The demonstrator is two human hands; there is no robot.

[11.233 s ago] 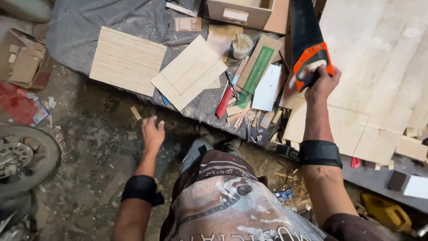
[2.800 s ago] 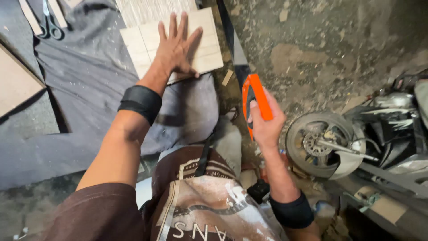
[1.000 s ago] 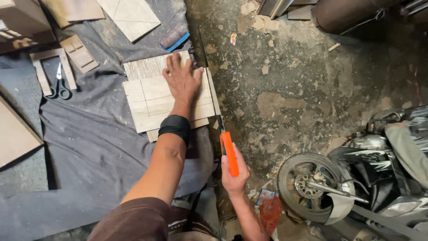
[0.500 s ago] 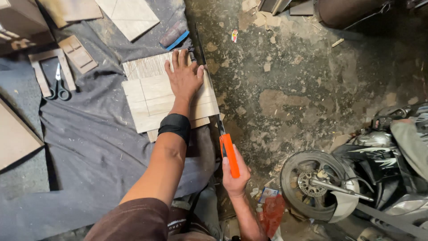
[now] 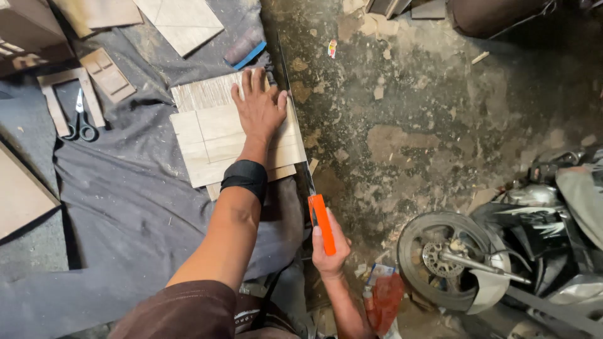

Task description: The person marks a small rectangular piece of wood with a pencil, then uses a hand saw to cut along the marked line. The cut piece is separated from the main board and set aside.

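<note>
My left hand (image 5: 259, 110) lies flat, fingers spread, on a pale wooden board (image 5: 207, 138) that rests on a grey cloth (image 5: 125, 207). The board carries pencil lines and sits over another striped board. My right hand (image 5: 330, 248) grips the orange handle of a handsaw (image 5: 321, 223). Its dark blade (image 5: 292, 113) runs along the right edge of the board, beside my left hand's thumb. A black band wraps my left wrist.
Scissors (image 5: 80, 122) and small wooden frames lie at the left on the cloth. More boards (image 5: 182, 22) sit at the top. A blue-edged block (image 5: 246, 51) lies above the board. A motorcycle wheel (image 5: 446, 263) stands at the lower right on a dirty, chip-strewn concrete floor.
The saw handle has shifted slightly along the board's edge between frames. My left hand stays pressed on the board. Earlier I turned from a different work spot to this one.
</note>
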